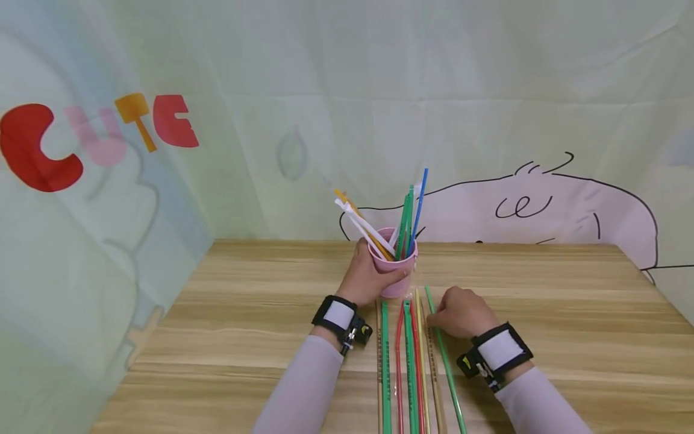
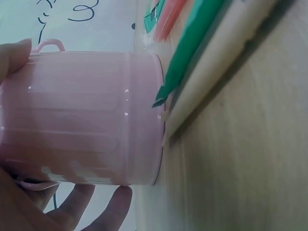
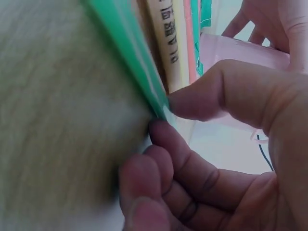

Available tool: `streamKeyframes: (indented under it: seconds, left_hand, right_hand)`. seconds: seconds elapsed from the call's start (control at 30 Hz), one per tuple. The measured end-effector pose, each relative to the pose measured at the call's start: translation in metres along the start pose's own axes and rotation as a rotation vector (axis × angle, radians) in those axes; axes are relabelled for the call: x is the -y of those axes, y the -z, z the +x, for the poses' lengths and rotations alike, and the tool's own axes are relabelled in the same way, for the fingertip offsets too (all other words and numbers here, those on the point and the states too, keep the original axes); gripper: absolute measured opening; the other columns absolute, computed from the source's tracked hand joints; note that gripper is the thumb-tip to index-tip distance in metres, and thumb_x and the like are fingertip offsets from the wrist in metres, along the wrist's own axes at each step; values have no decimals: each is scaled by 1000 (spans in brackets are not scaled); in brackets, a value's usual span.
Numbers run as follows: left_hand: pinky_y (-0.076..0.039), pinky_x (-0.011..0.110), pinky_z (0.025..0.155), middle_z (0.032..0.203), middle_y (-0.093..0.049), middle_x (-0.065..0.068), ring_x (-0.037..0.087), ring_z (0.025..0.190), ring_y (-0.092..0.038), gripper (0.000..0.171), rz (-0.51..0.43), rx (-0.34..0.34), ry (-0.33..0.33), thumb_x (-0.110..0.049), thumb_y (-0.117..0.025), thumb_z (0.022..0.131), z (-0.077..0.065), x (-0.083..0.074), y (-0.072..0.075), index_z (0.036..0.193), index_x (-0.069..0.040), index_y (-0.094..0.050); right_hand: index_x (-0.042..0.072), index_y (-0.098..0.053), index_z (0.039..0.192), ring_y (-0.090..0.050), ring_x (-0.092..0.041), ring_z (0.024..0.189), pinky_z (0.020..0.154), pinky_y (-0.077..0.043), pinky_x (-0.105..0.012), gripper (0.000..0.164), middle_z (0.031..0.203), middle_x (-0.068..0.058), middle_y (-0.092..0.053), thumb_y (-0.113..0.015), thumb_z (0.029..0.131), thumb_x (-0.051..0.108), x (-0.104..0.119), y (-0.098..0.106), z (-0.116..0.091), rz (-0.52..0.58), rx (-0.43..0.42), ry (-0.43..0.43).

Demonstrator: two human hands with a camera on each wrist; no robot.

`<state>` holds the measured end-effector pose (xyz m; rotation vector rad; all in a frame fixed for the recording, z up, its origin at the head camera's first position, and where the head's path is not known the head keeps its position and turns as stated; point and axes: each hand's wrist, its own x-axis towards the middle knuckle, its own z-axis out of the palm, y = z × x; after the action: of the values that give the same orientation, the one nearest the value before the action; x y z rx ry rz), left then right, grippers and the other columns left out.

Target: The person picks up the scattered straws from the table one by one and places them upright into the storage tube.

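Note:
A small pink bucket (image 1: 398,287) stands towards the back of the table with several straws in it: white-wrapped straws (image 1: 364,224), an orange one, green ones (image 1: 404,224) and a blue straw (image 1: 420,208). My left hand (image 1: 367,278) grips the bucket from its left side, thumb across the front. In the left wrist view the bucket (image 2: 82,115) shows ribbed walls and small handles. To the right, my right hand (image 1: 465,312) pinches a thin green straw (image 3: 130,53) near its far end, between thumb and forefinger. That straw (image 1: 451,374) lies slightly slanted on the table.
Left of the pinched straw lies a row of straws pointing at the bucket: brown (image 1: 379,367), wide green (image 1: 386,374), red (image 1: 399,361) and yellow (image 1: 422,355) among them. They rest on a wood-grain table (image 1: 228,337). A printed cloth backdrop (image 1: 271,120) hangs behind and at the left.

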<state>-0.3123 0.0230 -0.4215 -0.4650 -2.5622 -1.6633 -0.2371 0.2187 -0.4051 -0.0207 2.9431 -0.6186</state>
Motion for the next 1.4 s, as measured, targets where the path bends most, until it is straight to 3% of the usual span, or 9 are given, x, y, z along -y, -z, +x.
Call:
streamKeyframes:
  seconds: [0.3, 0.43, 0.57, 0.73, 1.0, 1.17, 1.4]
  left_hand:
    - [-40, 41, 105, 131, -42, 7, 16, 118, -47, 97, -2, -4, -20, -51, -77, 70, 2, 3, 0, 140, -13, -23]
    - [-40, 42, 105, 131, -43, 8, 17, 117, -47, 97, 2, -6, -21, -51, -77, 69, 2, 3, -1, 140, -13, -23]
    - [-40, 41, 105, 131, -42, 8, 16, 117, -47, 97, 9, -5, -8, -52, -77, 70, 1, 2, 0, 140, -13, -23]
    - [-40, 41, 106, 132, -43, 9, 18, 118, -46, 97, 23, -1, 5, -51, -77, 70, -1, -1, 1, 140, -11, -23]
    - [-39, 41, 105, 131, -44, 9, 18, 117, -46, 96, 35, -6, -6, -49, -78, 70, -3, -2, 2, 140, -10, -25]
    - [-40, 41, 105, 132, -44, 9, 18, 117, -47, 97, 24, 0, -6, -49, -78, 69, -3, -1, 1, 141, -11, -24]
    - [-40, 40, 105, 132, -44, 9, 17, 117, -46, 97, 25, 0, -7, -49, -78, 70, -2, -2, 2, 140, -10, -24]
  right_hand:
    - [9, -66, 56, -45, -12, 45, 39, -30, -23, 32, 49, 3, -49, -75, 72, 35, -3, 1, 4, 50, 37, -44]
    - [7, -72, 68, -51, -14, 51, 42, -37, -24, 27, 58, -1, -57, -74, 75, 32, -5, 5, 4, 74, 54, -44]
    - [4, -71, 76, -53, -16, 57, 46, -41, -27, 27, 65, -4, -60, -71, 80, 31, -7, 14, 2, 83, 29, -24]
    - [4, -65, 73, -54, -15, 52, 44, -39, -26, 28, 56, -3, -60, -64, 85, 29, -13, 28, 0, 120, -15, 18]
    - [-2, -56, 92, -63, -19, 52, 49, -57, -34, 24, 61, -9, -64, -58, 90, 21, -20, 45, -1, 321, -37, 59]
    - [-5, -47, 106, -66, -25, 57, 49, -58, -36, 26, 68, -14, -65, -52, 93, 16, -21, 59, -6, 443, -98, 102]
    - [-5, -42, 114, -69, -26, 64, 50, -60, -32, 32, 89, -23, -64, -49, 98, 21, -13, 72, -9, 570, -269, 207]
